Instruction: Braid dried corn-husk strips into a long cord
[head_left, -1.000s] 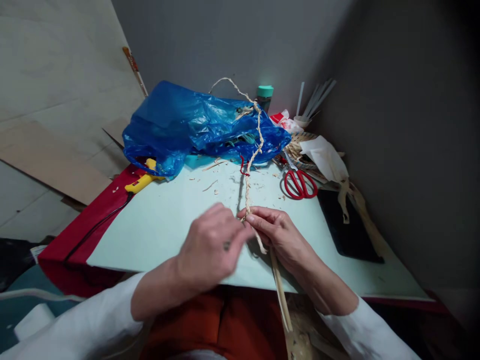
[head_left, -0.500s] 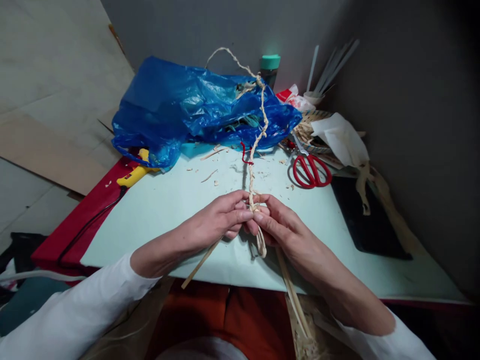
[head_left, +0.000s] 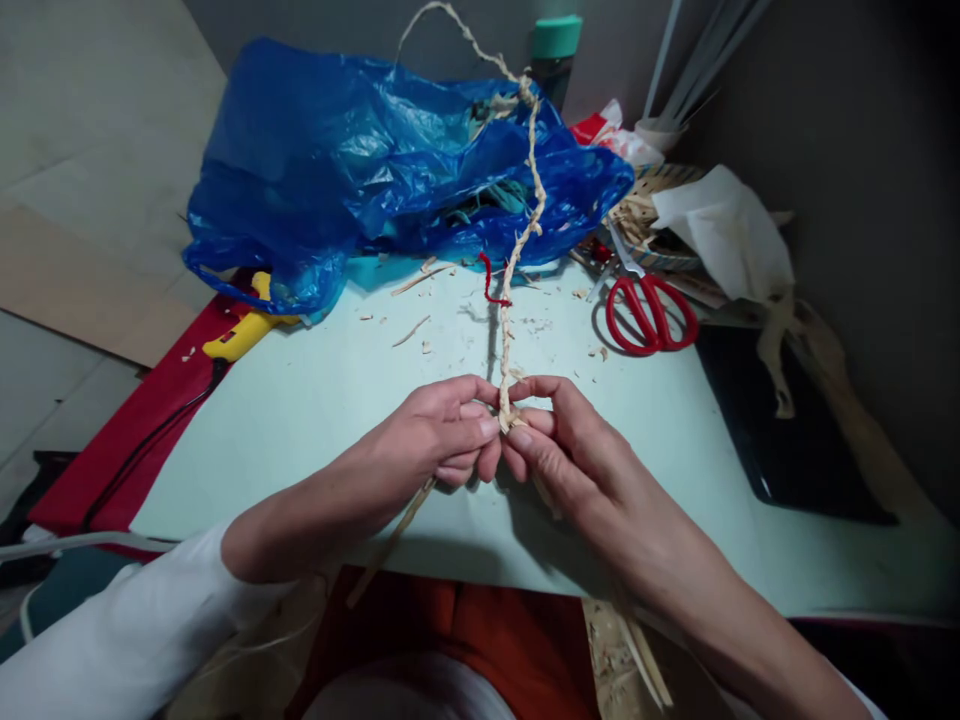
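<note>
A pale braided fibre cord (head_left: 537, 190) runs from the far side of the table down to my fingers. My left hand (head_left: 442, 435) pinches the near end of the braid from the left, with a loose flat strand (head_left: 394, 545) trailing out below it. From the right, my right hand (head_left: 574, 440) grips the same end between thumb and fingers. More strands (head_left: 643, 655) hang beneath my right wrist, past the table edge. A short red string (head_left: 489, 282) is attached to the cord midway. The strand ends inside my fingers are hidden.
A crumpled blue plastic bag (head_left: 300, 170) fills the back left. Red-handled scissors (head_left: 651, 318) lie right of the cord, near a woven basket (head_left: 675, 180) and a black flat object (head_left: 780, 430). A yellow glue gun (head_left: 244, 335) rests at left; fibre scraps dot the table (head_left: 300, 420).
The loop of strand below my fingers is gone from sight, and the strands at right now hang under my right wrist. Both hands still hold the braid; the view has tilted down slightly.
</note>
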